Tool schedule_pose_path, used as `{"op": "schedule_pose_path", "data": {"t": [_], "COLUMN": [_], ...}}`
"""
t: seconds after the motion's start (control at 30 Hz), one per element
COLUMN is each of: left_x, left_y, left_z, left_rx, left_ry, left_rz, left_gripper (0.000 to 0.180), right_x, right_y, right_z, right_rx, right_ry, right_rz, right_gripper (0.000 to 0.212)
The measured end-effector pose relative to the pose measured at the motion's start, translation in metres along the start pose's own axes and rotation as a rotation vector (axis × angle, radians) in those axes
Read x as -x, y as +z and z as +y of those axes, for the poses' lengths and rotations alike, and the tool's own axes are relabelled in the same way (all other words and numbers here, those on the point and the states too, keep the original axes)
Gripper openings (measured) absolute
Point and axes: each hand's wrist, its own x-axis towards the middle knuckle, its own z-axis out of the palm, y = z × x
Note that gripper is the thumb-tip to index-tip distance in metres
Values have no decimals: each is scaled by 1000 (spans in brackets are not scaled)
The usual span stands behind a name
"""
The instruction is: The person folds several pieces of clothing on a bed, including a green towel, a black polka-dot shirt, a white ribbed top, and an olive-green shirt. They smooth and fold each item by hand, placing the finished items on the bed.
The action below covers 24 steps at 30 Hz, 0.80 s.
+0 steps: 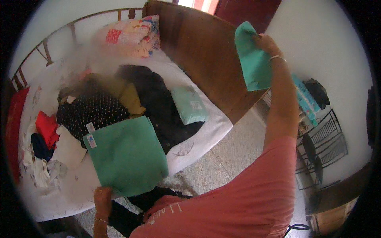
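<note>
A flat square of green fabric (129, 156) with white labels at one corner lies at the front of the bed, over part of the clothes. My left hand (103, 198) pinches its near left corner, the fingers partly hidden. My right arm reaches far out to the right. Raised high, my right hand (268, 43) grips a smaller green fabric piece (254, 63) by its edge, and the piece hangs down in front of the wooden bed board. Behind the square are a black dotted garment (93, 109) and a long black garment (156, 107).
A pale green packet (189, 104) rests on the white bedsheet (214, 127). Red cloth (47, 129) and other clothes lie at left. A patterned pillow (133, 35) sits against the wooden board (194, 43). Metal chairs (325, 139) stand by the right wall.
</note>
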Motion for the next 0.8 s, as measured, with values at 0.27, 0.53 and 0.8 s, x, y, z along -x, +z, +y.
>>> {"op": "schedule_pose_path", "data": {"t": [0.27,0.53,0.8], "left_x": [-10,-7,-4], "left_y": [-1,-7,-22], "left_z": [8,6,19], "left_rx": [55,32,149], "left_ry": [24,-2,-35], "left_rz": [15,-29,2], "left_gripper": [18,18,18], "right_x": [-27,-17,-60], "right_y": [17,15,51], "right_z": [56,35,88], "right_rx": [68,174,-75], "right_ry": [-40,-28,-128], "right_rz": [205,132,65], "right_gripper": [51,37,52]}}
